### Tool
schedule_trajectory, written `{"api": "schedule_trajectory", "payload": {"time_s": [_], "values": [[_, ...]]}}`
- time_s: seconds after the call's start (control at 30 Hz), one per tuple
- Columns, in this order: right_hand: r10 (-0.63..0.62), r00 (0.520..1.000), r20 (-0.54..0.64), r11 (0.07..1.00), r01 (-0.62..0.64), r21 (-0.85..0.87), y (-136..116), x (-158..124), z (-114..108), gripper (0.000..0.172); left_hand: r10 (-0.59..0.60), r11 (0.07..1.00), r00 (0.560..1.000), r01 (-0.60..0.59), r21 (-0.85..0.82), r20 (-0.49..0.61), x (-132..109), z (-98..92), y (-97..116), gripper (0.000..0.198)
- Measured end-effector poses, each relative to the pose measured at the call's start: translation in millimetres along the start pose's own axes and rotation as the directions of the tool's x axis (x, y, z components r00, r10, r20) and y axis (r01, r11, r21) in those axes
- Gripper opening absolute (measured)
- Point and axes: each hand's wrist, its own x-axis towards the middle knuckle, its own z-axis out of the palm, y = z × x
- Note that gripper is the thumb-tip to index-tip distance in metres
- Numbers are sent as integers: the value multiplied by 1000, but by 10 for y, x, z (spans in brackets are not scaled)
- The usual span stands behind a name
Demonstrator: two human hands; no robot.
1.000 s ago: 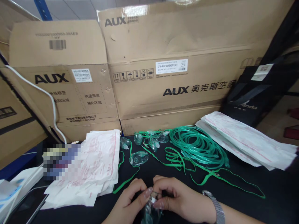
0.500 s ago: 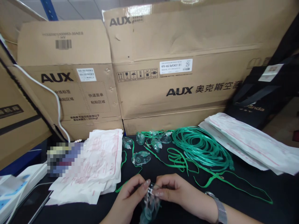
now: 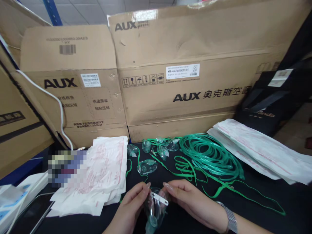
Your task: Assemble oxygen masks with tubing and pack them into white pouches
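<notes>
A clear oxygen mask (image 3: 157, 211) with a greenish port at its lower end is held low in front of me. Across its upper part lies a white nose clip (image 3: 159, 198), now plainly visible. My left hand (image 3: 135, 200) grips the mask's left side, thumb near the upper rim. My right hand (image 3: 187, 196) grips the right side, with a metal-banded watch (image 3: 229, 216) on that wrist. The fingers behind the mask are partly hidden. Just beyond my hands another clear mask (image 3: 147, 166) rests on the black table.
Several more masks (image 3: 163, 152) lie at the back beside coiled green tubing (image 3: 209, 156) and loose green elastic straps (image 3: 188, 167). White printed bags are stacked at left (image 3: 97, 175) and right (image 3: 263, 149). Large cardboard boxes (image 3: 151, 110) stand behind.
My thumbs have moved apart from the middle of the mask to its sides, uncovering the white nose clip. Both hands still hold the mask.
</notes>
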Motion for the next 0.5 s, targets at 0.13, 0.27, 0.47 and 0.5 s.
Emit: {"api": "schedule_trajectory", "payload": {"time_s": [0.13,0.27,0.47,0.5], "values": [[-22,999,32,999,23,-42,-9,-18,-8,33,-14,999,999,15,-51,31,-15,23,22,28],[-54,998,15,984,56,-172,-17,-27,-39,29,-17,993,996,27,-115,92,6,12,16,24],[-53,998,36,971,60,-232,-13,-28,-65,27,-27,987,995,42,-156,96,29,6,2,21],[-53,998,35,971,60,-233,-9,-29,-67,27,-26,987,995,41,-157,94,28,9,-1,21]]}}
